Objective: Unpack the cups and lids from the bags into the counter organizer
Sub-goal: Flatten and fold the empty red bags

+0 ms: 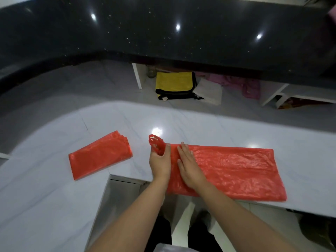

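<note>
- Head view looks down on a pale counter (200, 120) with no cups, lids or organizer anywhere in sight.
- Big red bag (236, 170) lies flat and looks empty, so this seems like the tidy-up end of unpacking; next move is probably folding it over.
- Folded bag (99, 154) sits apart to the left.
- Right hand (189, 165) presses the bag flat, fingers straight.
- Left hand (160, 161) has fingers curled, pinching the bag's handles (156, 142).
</note>
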{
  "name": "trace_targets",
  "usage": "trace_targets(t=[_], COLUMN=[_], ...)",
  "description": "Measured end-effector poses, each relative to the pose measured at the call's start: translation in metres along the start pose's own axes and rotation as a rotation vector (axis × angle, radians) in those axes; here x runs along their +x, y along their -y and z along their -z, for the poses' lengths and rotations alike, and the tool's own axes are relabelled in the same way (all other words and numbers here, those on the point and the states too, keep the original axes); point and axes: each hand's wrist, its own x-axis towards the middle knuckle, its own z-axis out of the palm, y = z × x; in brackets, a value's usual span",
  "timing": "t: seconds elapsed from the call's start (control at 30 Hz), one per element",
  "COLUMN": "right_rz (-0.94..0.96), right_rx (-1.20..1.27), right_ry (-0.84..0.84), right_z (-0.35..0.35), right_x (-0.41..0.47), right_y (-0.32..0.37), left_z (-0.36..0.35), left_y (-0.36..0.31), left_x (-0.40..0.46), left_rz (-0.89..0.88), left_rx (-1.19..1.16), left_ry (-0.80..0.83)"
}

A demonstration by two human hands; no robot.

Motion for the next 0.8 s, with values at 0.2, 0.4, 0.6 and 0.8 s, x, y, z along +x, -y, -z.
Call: trace_targets(t=[0.2,0.4,0.6,0.8], right_rz=[-0.054,0.127,0.080,0.043], right_rx=[0.020,-0.228,-0.513,-0.513], right_ry=[-0.218,-0.233,0.127,0.154], right_z=[0.029,0.051,0.039,0.035], right_x=[-0.023,-0.048,-0.039,-0.033], right_y=[-0.016,-0.031,-0.043,-0.051], left_z=[0.003,-0.006,-0.007,-0.006], left_y=[0.012,0.019,0.012,-0.001], left_x=[0.007,0.015,0.010,-0.005], left_rz=[-0.407,-0.741,-0.675,-0.237], left_rx=[0.475,1.054,1.107,0.621], left_ry=[0.253,0.517,0.674,0.277])
